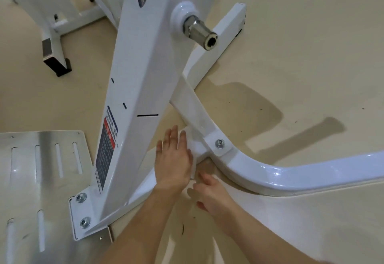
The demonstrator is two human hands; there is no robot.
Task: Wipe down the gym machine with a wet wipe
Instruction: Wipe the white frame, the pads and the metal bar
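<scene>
Step in hand: wiping low on the gym machine [141, 76], at the joint where the short base bar [199, 153] meets the curved tube [291, 174], just beside the bolt [219, 143]. By the look of it the job is mid-way; no telling how much frame is done.

Left hand [173, 159]: flat, fingers straight and together, palm pressing the wet wipe [195, 148] onto the base bar. The wipe is white on white paint, so its edges are hard to make out.

Right hand [211, 194]: just below, fingers curled toward the wipe's lower edge. Can't tell if it pinches the wipe or holds nothing.

Next move prob. calls for sliding the wipe along the bar w/ even pressure, round the bolt and under the tube.
</scene>
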